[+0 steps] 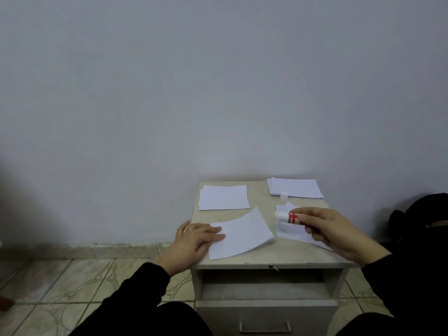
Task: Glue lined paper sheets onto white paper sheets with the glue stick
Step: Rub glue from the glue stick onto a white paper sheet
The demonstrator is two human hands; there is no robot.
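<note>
The right hand (332, 229) grips the glue stick (288, 217), fingers and thumb curled round its red-and-white barrel. The stick lies roughly level above the worktop (261, 202), its white tip pointing toward the person's left. Whether that tip is capped or bare cannot be told. Beneath the stick and the right hand lies a white sheet (294, 235), partly hidden by the hand. Whether it is lined or plain cannot be told.

The left hand (194, 238) rests flat with straight fingers on the near left corner of a paper sheet (242, 232). It presses the sheet down and grasps nothing. This sheet lies at the front centre of the worktop. Its far right edge curls upward, clear of the surface, just beside the sheet under the right hand.

A small clear cap (284, 196) stands upright behind the glue stick, touching the front edge of a paper stack (294, 187) at the far right corner. A second paper stack (224, 197) lies flat at the far left, well apart from the first. Ruling on either stack is too faint to confirm.

The worktop belongs to a pale cabinet with an open shelf (264, 284) below the top and a drawer handle (265, 326) beneath that. The cabinet stands on a tiled floor (72, 282) against a plain wall (218, 81). Both forearms wear black sleeves (143, 284).
</note>
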